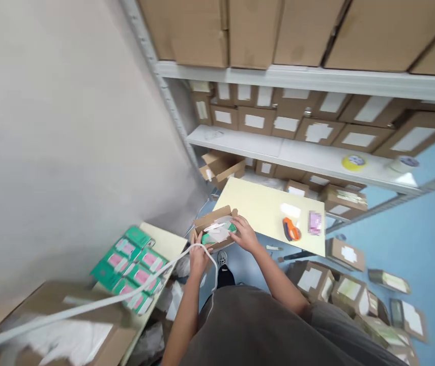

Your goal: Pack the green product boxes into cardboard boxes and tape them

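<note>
A small open cardboard box (pixel 212 217) is at the near left corner of the cream table, its flaps up. Inside lies a green package (pixel 206 238) partly covered by clear or white wrapping (pixel 219 231). My left hand (pixel 199 254) grips the box's left end, the fingers partly behind a white cable (pixel 156 274). At the right end, my right hand (pixel 245 235) has its fingers and thumb around the green end of the package, inside the box. Its exact contact is hard to make out.
On the cream table (pixel 255 201) lie an orange tape dispenser (pixel 291 230) and a pink-purple item (pixel 314 222). Green-and-pink packages (pixel 135 269) cover a side table at left. Shelves (pixel 293 152) hold boxes and tape rolls (pixel 353 162). Cartons (pixel 349 295) lie on the floor at right.
</note>
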Available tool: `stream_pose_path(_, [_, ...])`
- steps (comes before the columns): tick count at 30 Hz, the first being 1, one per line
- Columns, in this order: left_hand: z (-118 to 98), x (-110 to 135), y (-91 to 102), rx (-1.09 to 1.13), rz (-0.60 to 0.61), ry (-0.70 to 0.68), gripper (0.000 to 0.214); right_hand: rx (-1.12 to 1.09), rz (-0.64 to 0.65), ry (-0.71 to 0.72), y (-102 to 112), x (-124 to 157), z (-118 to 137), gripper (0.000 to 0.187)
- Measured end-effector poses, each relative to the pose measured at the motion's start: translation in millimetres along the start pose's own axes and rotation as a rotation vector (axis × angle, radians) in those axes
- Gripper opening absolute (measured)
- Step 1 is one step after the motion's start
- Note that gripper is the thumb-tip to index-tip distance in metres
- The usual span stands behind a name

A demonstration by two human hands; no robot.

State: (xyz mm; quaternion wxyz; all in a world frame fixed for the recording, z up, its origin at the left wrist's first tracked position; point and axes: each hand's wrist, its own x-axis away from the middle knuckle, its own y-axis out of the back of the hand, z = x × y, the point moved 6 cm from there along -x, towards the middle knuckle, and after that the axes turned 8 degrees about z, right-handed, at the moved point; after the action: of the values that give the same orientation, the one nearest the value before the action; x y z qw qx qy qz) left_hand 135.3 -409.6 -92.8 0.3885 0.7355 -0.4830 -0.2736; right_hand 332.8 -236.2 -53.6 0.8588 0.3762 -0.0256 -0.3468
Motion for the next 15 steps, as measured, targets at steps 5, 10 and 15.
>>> stream_pose_path(5, [-32,-106,-55.5,0.079,0.155,-0.189,0.021,0.054,-0.100,-0.222,42,5,-70,0.059])
stream_pose_path(10, [-63,-207,-113.9,0.135,0.344,-0.351,0.021,0.107,-0.194,-0.425,70,-4,-119,0.059])
stream_pose_path(15, [-98,-278,-160.2,0.173,0.488,-0.489,0.016,0.150,-0.239,-0.574,89,-25,-147,0.060])
